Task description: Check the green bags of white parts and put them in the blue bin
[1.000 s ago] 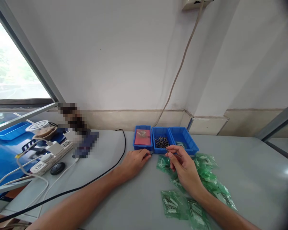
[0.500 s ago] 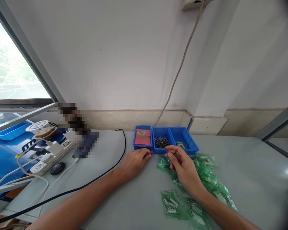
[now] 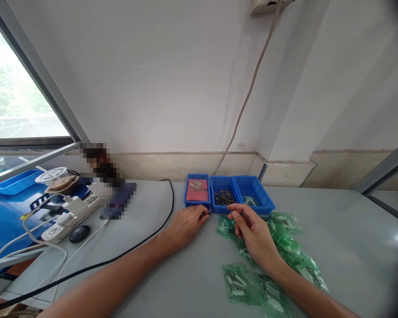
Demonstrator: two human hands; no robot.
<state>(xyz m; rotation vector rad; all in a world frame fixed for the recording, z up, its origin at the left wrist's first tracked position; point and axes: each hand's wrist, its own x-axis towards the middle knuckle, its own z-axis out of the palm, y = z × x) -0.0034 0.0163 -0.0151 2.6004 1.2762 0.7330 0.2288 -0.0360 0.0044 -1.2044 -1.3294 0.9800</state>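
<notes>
My left hand (image 3: 188, 224) rests on the grey table just in front of the left blue bin (image 3: 197, 204), its fingers closed on a small dark item too small to name. That bin holds a red sheet with a small clear bag on it. My right hand (image 3: 252, 229) pinches a small thin metal piece (image 3: 231, 210) at the front edge of the middle blue bin (image 3: 214, 206). Many loose metal screws (image 3: 223, 197) lie in the middle bin. In the right blue bin (image 3: 268, 204) is a small packet (image 3: 249, 201). Green plastic bags (image 3: 287, 243) of metal parts lie around my right hand.
Two more green bags (image 3: 237, 282) lie nearer me. A black cable (image 3: 132, 245) crosses the table at the left, beside a black mouse (image 3: 79, 234), a power strip (image 3: 66, 221) and white cords. A metal frame (image 3: 384, 170) stands at the right.
</notes>
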